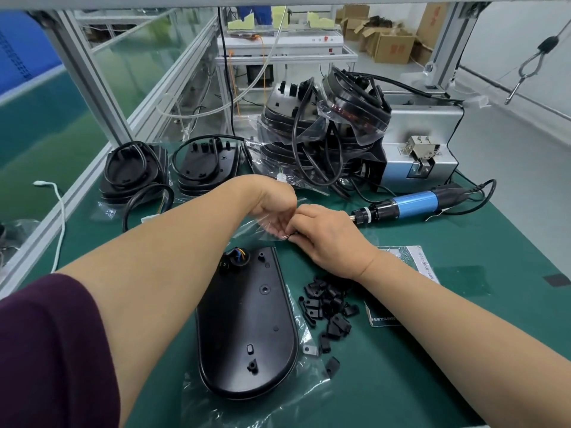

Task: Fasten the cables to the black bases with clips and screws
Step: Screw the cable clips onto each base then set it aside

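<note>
**A:** Item one, the base in work?

**B:** One black base (247, 329), flat on clear film, near centre of the green mat (432, 381). The rounded end is near and the straight end far. A cable end (237, 256) with coloured wires sits in its far left corner.

**A:** Clips?

**B:** A loose pile of black clips (329, 307), just right of the base, under the right forearm.

**A:** Hands?

**B:** Both meet just beyond the base's far end. The left hand (275, 211) is bent at the wrist, fingers loosely curled over a clear plastic bag (262, 231). I cannot tell whether it grips the bag. The right hand (327, 239) has curled fingers that pinch a small dark piece (289, 238) against the left fingers. The piece is too small to identify.

**A:** Tools?

**B:** One blue electric screwdriver (414, 205) lies on the mat right of the hands, tip pointing at them. A grey screw feeder (420, 152) stands beyond it.

**A:** Stock?

**B:** Two stacks of bases with looped cables at far left, one (136, 171) beside the other (204, 168). A taller bagged heap of bases (324, 128) sits at far centre, against the feeder.

**A:** Sundries?

**B:** A printed label sheet (401, 264) lies right of the clips. A white cord (60, 211) runs along the left edge. Cardboard boxes (392, 46) stand on the far floor.
</note>
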The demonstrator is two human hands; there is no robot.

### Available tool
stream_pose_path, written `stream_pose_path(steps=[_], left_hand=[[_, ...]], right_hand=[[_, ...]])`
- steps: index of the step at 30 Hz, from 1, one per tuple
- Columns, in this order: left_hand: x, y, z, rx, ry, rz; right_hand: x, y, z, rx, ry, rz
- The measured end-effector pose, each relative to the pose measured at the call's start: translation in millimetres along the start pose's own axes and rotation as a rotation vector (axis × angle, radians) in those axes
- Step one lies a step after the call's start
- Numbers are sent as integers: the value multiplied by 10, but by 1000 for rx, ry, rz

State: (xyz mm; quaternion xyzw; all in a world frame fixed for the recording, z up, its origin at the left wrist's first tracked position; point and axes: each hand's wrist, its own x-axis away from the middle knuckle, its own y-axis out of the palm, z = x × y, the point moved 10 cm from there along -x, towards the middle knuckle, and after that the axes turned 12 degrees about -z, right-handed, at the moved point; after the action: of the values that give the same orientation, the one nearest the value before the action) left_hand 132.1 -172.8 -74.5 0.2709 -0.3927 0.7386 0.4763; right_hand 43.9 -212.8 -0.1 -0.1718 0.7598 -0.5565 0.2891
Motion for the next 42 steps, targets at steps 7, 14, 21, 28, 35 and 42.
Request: stream_pose_path(steps=[7, 14, 21, 28, 35, 42], left_hand=[[3, 19, -11, -22, -9, -14], [27, 14, -1, 27, 21, -2], [17, 33, 0, -20, 21, -9], [86, 40, 90, -125, 99, -14], [341, -277, 98, -460, 100, 359], [907, -232, 187, -637, 328, 702]], right_hand=[[3, -21, -31, 29, -5, -19], [-10, -33, 7, -10, 7, -50], [1, -97, -64, 37, -32, 4], [11, 35, 6, -79, 5, -101], [-3, -62, 1, -176, 70, -101], [98, 10, -198, -735, 284, -183]])
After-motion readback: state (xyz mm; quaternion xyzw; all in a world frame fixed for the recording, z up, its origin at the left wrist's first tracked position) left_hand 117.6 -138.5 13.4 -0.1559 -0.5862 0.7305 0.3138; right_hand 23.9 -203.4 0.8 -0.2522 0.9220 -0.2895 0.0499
